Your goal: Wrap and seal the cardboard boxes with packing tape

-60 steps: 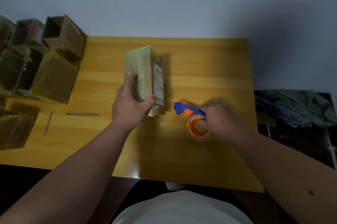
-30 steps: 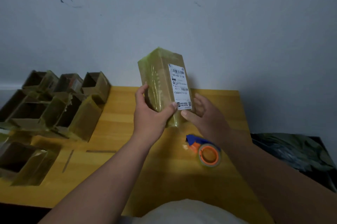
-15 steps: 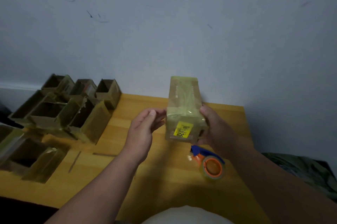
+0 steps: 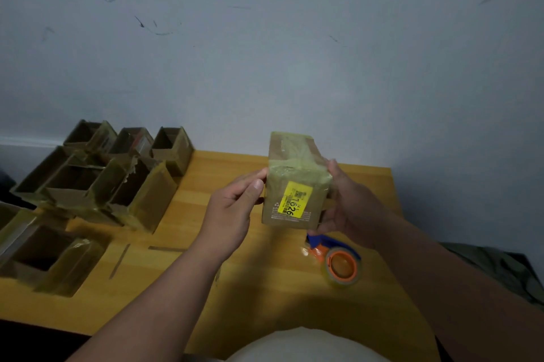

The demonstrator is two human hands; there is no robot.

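Note:
A tape-wrapped cardboard box with a yellow sticker on its near end is held up above the wooden table. My right hand grips its right side, fingers curled round the underside. My left hand touches the box's left edge with thumb and fingertips. The orange and blue tape dispenser lies on the table below my right hand, held by neither hand.
Several open, tape-covered cardboard boxes crowd the table's left side, one more at the near left. Two tape strips lie on the wood. Dark green cloth lies off the table's right edge. A wall stands behind.
The dispenser was set down and the box lifted off the table. It was turned so the yellow-sticker end faces me, passing from my left hand's grip to my right.

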